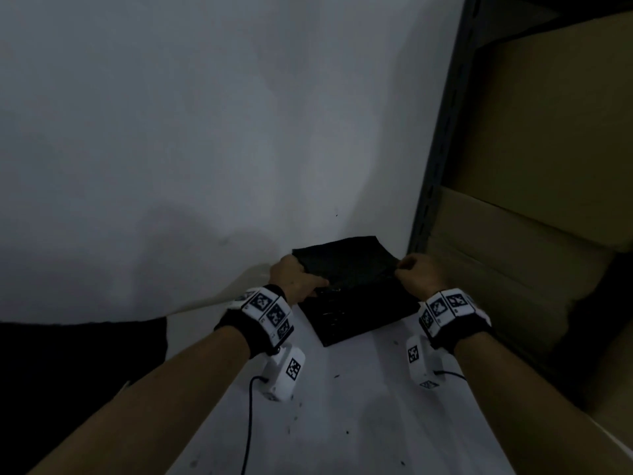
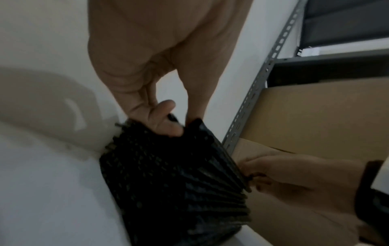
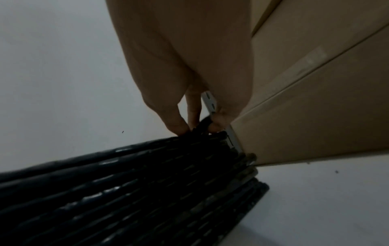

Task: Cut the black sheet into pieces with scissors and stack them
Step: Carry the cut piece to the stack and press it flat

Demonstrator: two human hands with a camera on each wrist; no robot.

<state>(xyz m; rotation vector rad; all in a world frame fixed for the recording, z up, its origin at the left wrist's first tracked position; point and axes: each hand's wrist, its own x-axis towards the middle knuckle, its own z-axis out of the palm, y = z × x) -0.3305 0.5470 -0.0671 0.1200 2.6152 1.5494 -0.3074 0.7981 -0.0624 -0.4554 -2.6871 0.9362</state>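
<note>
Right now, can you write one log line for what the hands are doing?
left hand: pinches black piece | right hand: pinches same piece | stack: underneath | scissors: unseen

No readable text shows anywhere; the wrist bands [image 1: 270, 311] carry only black-and-white square marker patterns.

2 hands [image 1: 298, 279], 1 lifted black piece [image 1: 346, 257], 1 stack of black pieces [image 1: 359, 313], 2 cardboard boxes [image 1: 548, 114]
</note>
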